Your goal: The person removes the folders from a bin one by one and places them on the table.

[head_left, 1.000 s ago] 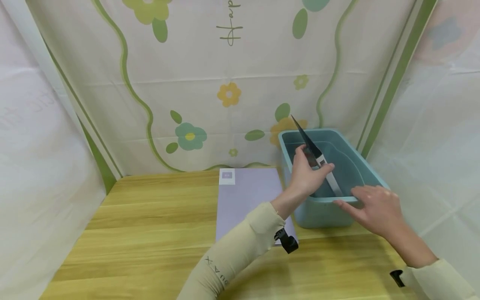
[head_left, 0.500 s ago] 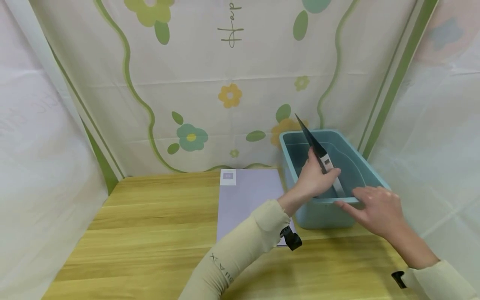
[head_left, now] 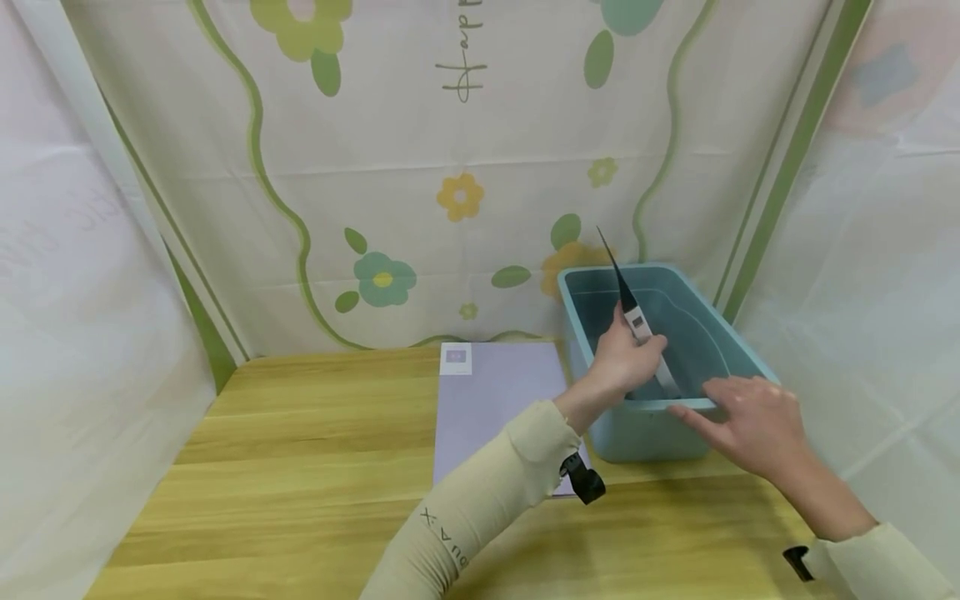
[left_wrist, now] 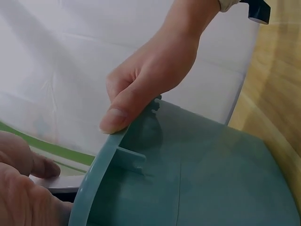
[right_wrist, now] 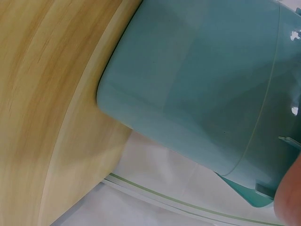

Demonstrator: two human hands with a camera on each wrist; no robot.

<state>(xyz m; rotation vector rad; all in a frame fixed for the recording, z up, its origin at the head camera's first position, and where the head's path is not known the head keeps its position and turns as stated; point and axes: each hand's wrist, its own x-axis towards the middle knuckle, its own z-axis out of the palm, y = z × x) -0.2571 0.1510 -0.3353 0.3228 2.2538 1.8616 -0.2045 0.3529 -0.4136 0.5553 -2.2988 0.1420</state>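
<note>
The left hand [head_left: 626, 354] pinches a flat thing [head_left: 637, 321] above the bin [head_left: 648, 433], thumb on the near side and fingers behind it. The flat thing is tilted: from the left hand its thin dark end points up and away, past the far rim, and its pale end slopes down below the hand, into the bin behind the near wall. It shows almost edge-on, so its faces are hard to make out, and whether its lower end touches the bin's bottom cannot be told. A small dark square marks the pale part just beside the left hand. The right hand [head_left: 753, 421] grips the bin's rim at the near corner, to the right of the left hand, with its thumb against the outside of the wall and its other fingers over the edge. From the right wrist, only a bit of that hand shows beside the bin's outer wall. To the left of the left hand, a purple folder [head_left: 498, 408] lies flat on the desk [head_left: 300, 467], just beside the bin, with a white label [head_left: 456, 358] in its far left corner. The left sleeve [head_left: 487, 492], cream with dark lettering, passes over the folder's near part. Beyond both hands hangs a pale cloth [head_left: 525, 108] printed with flowers and green wavy lines.
</note>
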